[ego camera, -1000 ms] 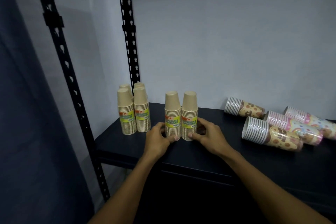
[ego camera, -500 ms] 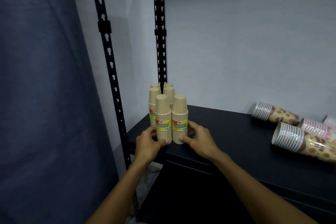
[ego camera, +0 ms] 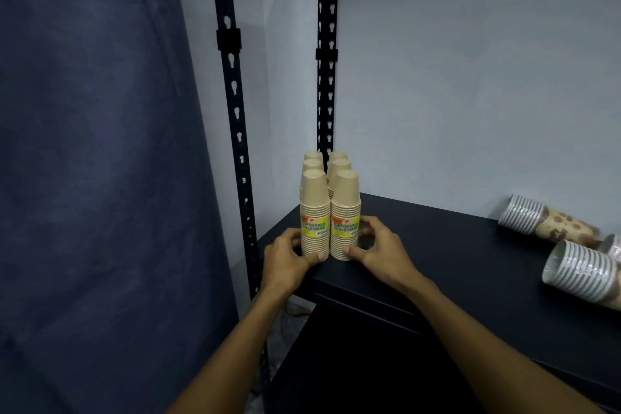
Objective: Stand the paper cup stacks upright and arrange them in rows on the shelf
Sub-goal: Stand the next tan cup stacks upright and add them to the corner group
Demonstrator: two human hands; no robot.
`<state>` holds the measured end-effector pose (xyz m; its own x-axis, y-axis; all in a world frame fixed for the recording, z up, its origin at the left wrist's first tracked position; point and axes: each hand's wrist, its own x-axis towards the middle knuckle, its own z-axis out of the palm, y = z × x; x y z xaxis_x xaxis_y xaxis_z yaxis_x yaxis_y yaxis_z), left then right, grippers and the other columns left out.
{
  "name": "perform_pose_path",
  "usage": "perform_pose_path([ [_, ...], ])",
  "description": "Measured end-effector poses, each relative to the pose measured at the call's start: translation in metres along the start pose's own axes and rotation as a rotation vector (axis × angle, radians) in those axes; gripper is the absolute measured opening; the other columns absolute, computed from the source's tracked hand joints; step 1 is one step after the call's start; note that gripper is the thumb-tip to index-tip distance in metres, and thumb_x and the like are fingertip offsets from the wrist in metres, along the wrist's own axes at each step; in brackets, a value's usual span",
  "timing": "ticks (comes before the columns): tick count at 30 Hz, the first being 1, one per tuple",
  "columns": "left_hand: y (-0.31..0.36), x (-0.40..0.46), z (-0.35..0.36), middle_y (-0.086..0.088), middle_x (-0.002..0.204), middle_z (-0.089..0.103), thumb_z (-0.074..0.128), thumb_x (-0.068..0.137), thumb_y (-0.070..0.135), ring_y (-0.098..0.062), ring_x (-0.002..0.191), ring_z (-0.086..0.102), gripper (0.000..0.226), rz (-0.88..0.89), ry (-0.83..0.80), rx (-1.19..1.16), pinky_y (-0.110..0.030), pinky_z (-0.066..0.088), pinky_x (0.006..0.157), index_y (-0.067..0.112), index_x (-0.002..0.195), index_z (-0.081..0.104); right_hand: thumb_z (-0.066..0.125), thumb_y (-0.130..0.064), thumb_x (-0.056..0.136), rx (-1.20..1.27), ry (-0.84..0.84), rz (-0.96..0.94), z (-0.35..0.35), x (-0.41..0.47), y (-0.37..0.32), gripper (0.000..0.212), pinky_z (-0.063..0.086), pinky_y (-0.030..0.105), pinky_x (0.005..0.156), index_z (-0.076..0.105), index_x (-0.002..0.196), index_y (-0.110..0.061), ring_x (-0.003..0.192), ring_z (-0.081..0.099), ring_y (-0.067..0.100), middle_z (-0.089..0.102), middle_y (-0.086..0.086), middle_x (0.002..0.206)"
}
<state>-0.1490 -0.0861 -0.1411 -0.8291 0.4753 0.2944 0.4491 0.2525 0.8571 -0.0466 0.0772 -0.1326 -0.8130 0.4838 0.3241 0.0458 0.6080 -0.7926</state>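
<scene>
Kraft cup stacks (ego camera: pixel 331 212) stand upright in two rows of three, jammed into the shelf (ego camera: pixel 437 245) corner by the black uprights (ego camera: pixel 235 111), with the front pair right at the front edge. Left hand (ego camera: pixel 285 260) curls round the front-left stack and right hand (ego camera: pixel 381 250) round the front-right one. Between them and the patterned stacks (ego camera: pixel 578 265) lying on their sides far right, the shelf is bare.

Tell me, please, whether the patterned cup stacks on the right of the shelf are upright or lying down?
Lying down. Both patterned cup stacks rest on their sides on the shelf, rims facing left.
</scene>
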Motion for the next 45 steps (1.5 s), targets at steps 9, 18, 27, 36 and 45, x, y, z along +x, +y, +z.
perform_pose_path([
  [9, -0.006, -0.001, -0.001, 0.0, 0.124, 0.064, 0.077, 0.078, 0.021, -0.009, 0.112, 0.059, 0.052, 0.005, -0.001, 0.04, -0.018, 0.043, 0.088, 0.013, 0.125, 0.057, 0.078, -0.025, 0.077, 0.064, 0.015, 0.007, 0.0, 0.0, 0.004, 0.05, 0.045, 0.014, 0.083, 0.055, 0.122, -0.022, 0.101, 0.059, 0.0, 0.063, -0.013, 0.109],
  [18, -0.007, -0.003, 0.001, 0.0, 0.125, 0.064, 0.073, 0.082, 0.024, -0.01, 0.114, 0.059, 0.05, 0.049, 0.008, 0.081, -0.018, 0.043, 0.088, 0.015, 0.129, 0.057, 0.075, -0.03, 0.08, -0.028, 0.012, 0.007, 0.002, 0.0, 0.006, 0.041, 0.043, 0.009, 0.077, 0.06, 0.117, -0.018, 0.097, 0.06, 0.002, 0.067, -0.008, 0.106],
  [27, -0.013, -0.002, 0.007, -0.004, 0.129, 0.061, 0.069, 0.085, 0.032, -0.018, 0.119, 0.056, 0.053, 0.053, 0.023, 0.141, -0.033, 0.047, 0.097, 0.017, 0.133, 0.053, 0.072, -0.031, 0.083, -0.061, 0.005, -0.016, 0.001, -0.003, 0.005, 0.038, 0.04, 0.007, 0.078, 0.06, 0.118, -0.02, 0.097, 0.059, 0.0, 0.065, -0.01, 0.106],
  [36, -0.015, -0.002, 0.007, -0.003, 0.128, 0.062, 0.067, 0.085, 0.032, -0.017, 0.118, 0.056, 0.051, 0.056, 0.01, 0.142, -0.025, 0.044, 0.092, 0.017, 0.132, 0.053, 0.071, -0.033, 0.084, -0.094, 0.005, -0.014, 0.002, -0.002, 0.005, 0.043, 0.044, 0.017, 0.085, 0.06, 0.122, -0.016, 0.1, 0.059, 0.005, 0.067, -0.004, 0.114],
  [45, -0.012, -0.013, 0.006, -0.001, 0.117, 0.063, 0.073, 0.08, 0.026, -0.019, 0.11, 0.058, 0.06, -0.003, 0.177, 0.088, -0.031, 0.047, 0.092, 0.011, 0.133, 0.048, 0.071, -0.032, 0.083, -0.138, 0.119, 0.033, -0.005, -0.008, 0.006, 0.055, 0.047, 0.025, 0.09, 0.055, 0.129, -0.007, 0.112, 0.058, 0.016, 0.061, 0.007, 0.127],
])
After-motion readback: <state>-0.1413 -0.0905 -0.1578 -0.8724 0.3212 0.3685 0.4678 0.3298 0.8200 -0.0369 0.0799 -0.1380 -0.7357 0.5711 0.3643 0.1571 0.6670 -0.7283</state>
